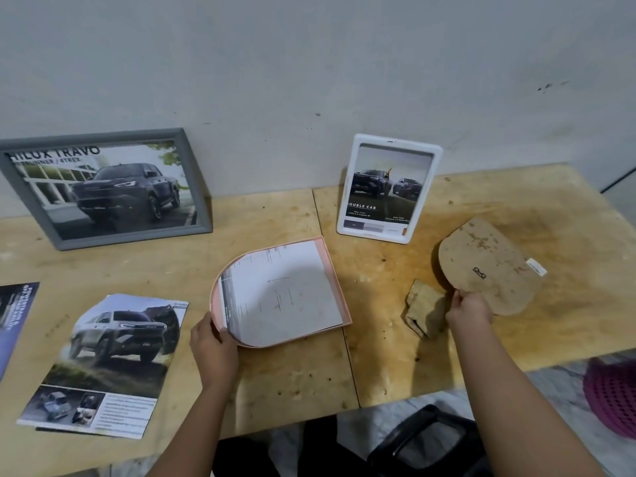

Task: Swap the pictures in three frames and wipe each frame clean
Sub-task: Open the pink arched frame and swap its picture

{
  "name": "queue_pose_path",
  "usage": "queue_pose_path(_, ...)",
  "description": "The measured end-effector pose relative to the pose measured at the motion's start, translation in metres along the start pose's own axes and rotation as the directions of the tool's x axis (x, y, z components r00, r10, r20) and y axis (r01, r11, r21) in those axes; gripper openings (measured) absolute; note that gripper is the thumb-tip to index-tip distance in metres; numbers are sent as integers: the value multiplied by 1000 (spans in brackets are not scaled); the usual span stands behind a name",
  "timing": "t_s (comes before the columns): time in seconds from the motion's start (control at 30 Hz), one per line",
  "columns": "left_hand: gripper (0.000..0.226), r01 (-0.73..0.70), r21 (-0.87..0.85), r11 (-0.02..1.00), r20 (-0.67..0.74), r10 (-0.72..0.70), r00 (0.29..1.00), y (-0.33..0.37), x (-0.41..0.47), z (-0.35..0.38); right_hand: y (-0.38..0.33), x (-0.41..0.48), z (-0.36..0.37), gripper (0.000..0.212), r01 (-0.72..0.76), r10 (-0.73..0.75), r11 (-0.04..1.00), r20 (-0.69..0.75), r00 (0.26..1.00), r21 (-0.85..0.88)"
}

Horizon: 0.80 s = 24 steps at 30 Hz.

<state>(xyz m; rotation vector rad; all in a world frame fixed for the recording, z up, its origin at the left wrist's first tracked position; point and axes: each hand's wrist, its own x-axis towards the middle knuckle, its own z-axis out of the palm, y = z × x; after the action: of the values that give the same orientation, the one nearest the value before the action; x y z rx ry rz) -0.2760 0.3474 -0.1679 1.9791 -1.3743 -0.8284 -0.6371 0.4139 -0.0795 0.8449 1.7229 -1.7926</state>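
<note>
Observer: Status. Left hand (213, 346) grips the curved end of the pink arched frame (335, 280), fingers curled round the rim. The frame lies face down on the table (292, 380), mid-front, with a sheet of paper (285, 290) loose in its recess. Right hand (469, 311) pinches the near edge of the brown backing board (488, 266). The board is out of the frame, off to its right. Cannot tell whether it rests on the table or is just lifted.

Checker: Failure modes?

Observer: Judgement only. Nothing pins the sheet, so tilting the frame could slide it askew, and the board would then close on a crooked picture. The board is held by one edge and may catch the rim going in.

Checker: Surroundings?

Observer: Folded cloth (425, 309) sits just beside the right hand, so a wrist sweep could drag it. Grey frame (137, 237) and white frame (373, 237) lean on the wall, well apart from both hands. Knock risk looks low.
</note>
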Motion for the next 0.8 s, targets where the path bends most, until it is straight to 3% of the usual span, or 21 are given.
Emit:
queue_pose_path(0.13, 45, 4, -11, 1000, 41, -4, 999, 4, -7, -4, 4, 1, 7, 21, 23, -20, 982, 18, 1000, -190)
queue_pose_path(0.2, 46, -7, 4, 1000, 49, 7, 999, 6, -13, -5, 11, -6, 8, 9, 36, -33, 970, 14, 999, -240)
queue_pose_path(0.3, 37, -43, 38, 998, 69, 40, 997, -1, -15, -3, 27, -21, 11, 32, 100, -97, 944, 27, 995, -315)
queue_pose_path(0.37, 24, -76, 68, 995, 83, 70, 994, -7, -13, -1, 43, -31, 15, 41, 226, -221, 898, 56, 974, -378)
queue_pose_path(0.43, 21, -104, 97, 990, 87, 96, 992, -12, -11, -1, 64, -39, 18, 32, 439, -388, 755, 208, 898, -487)
queue_pose_path(0.5, 16, -147, 96, 984, 96, 137, 986, -15, -10, -3, 87, -51, 21, 21, 646, -428, 574, 488, 760, -503)
queue_pose_path(0.57, 14, -186, 92, 978, 122, 175, 977, -17, -10, -4, 107, -62, 27, 19, 769, -290, 397, 726, 624, -502)
queue_pose_path(0.63, 23, -186, 98, 978, 163, 168, 972, -21, -8, -4, 121, -66, 36, 11, 856, -125, 166, 851, 510, -489)
queue_pose_path(0.7, 30, -167, 113, 979, 191, 144, 971, -26, -7, -3, 132, -68, 44, 3, 882, -61, 10, 880, 471, -472)
queue_pose_path(0.8, 34, -137, 120, 983, 221, 108, 969, -27, -6, -3, 140, -68, 49, 16, 864, -59, -96, 870, 490, -494)
